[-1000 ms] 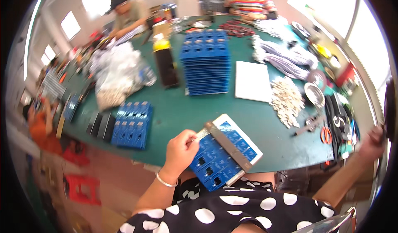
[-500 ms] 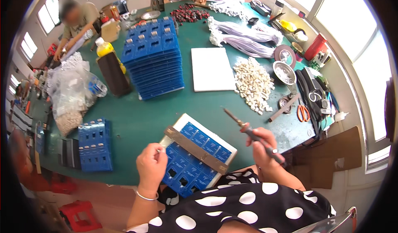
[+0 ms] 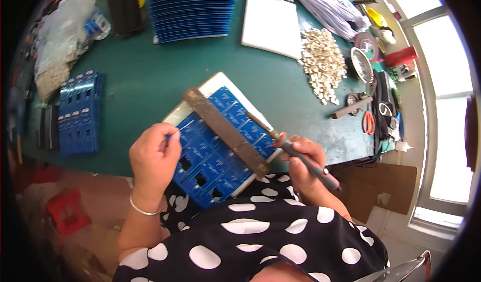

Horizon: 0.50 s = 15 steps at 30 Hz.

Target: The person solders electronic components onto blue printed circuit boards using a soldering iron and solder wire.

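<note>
In my right hand [image 3: 306, 162] is a soldering iron [image 3: 309, 165] with a grey and red handle, its tip over the upper right part of a blue circuit board panel [image 3: 198, 140]. The panel rests on a white backing board [image 3: 216, 83], tilted against my lap and the table edge. A worn brown bar [image 3: 225, 130] lies slantwise across it. Dark square openings show in the panel's lower row. My left hand [image 3: 156, 149] is closed in a pinch at the panel's left edge. A thin pale solder wire [image 3: 187, 124] sticks out from its fingertips over the panel.
A tall stack of blue panels [image 3: 190, 11] and a white board [image 3: 271, 24] stand beyond. To the right are a heap of small cream connectors [image 3: 323, 64], white cable bundles [image 3: 328, 6] and orange-handled scissors [image 3: 369, 123]. More blue panels [image 3: 80, 114] and a plastic bag [image 3: 62, 41] are left.
The view has tilted downward. The soldering iron has moved from beside the panel to over its upper right part. My left hand stays pinched at the panel's left edge.
</note>
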{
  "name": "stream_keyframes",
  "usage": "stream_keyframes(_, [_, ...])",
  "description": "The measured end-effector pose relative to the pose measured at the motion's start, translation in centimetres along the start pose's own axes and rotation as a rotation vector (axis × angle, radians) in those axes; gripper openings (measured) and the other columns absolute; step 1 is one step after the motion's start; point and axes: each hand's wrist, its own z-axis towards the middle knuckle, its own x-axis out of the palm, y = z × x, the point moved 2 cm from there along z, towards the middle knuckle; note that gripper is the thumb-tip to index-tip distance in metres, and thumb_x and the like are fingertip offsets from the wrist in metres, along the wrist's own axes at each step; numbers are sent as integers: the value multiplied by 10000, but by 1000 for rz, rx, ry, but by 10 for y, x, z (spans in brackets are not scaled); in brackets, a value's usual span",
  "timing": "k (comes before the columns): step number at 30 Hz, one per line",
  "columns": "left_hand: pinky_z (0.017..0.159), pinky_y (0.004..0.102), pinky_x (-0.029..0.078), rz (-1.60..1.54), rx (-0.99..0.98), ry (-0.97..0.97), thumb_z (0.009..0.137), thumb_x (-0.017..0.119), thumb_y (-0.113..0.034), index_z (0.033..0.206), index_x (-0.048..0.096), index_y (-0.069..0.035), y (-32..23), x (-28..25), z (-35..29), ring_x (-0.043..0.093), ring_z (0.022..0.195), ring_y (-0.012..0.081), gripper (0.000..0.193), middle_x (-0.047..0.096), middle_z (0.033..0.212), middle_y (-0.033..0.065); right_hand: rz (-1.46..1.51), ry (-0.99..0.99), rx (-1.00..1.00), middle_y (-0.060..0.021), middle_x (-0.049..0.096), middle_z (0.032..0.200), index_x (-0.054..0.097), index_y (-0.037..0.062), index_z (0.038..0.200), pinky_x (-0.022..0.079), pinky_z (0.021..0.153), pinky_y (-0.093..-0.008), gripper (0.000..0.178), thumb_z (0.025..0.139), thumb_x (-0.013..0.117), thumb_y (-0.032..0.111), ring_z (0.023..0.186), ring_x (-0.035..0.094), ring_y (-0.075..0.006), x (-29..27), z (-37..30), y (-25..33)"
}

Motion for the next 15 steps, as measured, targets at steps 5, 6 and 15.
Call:
stream_keyframes(5, [511, 337, 428, 20, 149, -4, 728, 637, -18, 771, 584, -72, -18, -8, -7, 541, 560, 248, 88, 563, 674, 82, 73, -35, -48, -155, 611, 743, 406, 87, 1243, 482, 562, -315, 377, 929, 555, 236, 622, 593, -207, 11, 7, 15])
stream_keyframes(6, [521, 357, 433, -3, 164, 28, 712, 633, -19, 763, 574, -86, -23, -7, -10, 545, 585, 273, 103, 551, 669, 78, 79, -17, -50, -148, 604, 727, 402, 96, 1227, 470, 534, -308, 349, 941, 530, 250, 586, 579, -201, 11, 9, 18])
stream_keyframes(15, [506, 346, 431, -111, 413, 141, 688, 666, -86, 763, 545, -110, -55, 18, -36, 561, 574, 234, 144, 505, 625, 36, -51, 95, -127, -175, 612, 907, 397, 116, 1159, 429, 788, -377, 530, 787, 735, 284, 837, 590, -253, 33, 21, 19])
